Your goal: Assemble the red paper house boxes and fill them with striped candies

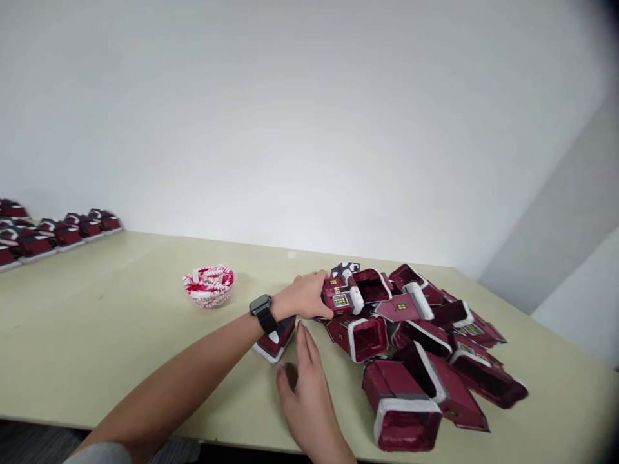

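Observation:
My left hand (pixel 304 293), with a black watch on its wrist, crosses over to the pile of dark red model houses. Its thumb and fingers close around a small model house (pixel 338 298) that has yellow windows and a white base edge. My right hand (pixel 309 390) is nearer, its fingers stretched out and its thumb apart. Just left of its fingertips a single model house (pixel 273 343) rests on its white base, partly hidden under my left wrist. Whether the right fingertips touch that house I cannot tell.
Several hollow model houses, such as an upturned one (pixel 409 425), lie jumbled on the right of the pale table (pixel 145 361). A cup (pixel 210 293) of red and white pieces stands left of centre. More houses (pixel 60 233) stand in rows at far left, by the wall.

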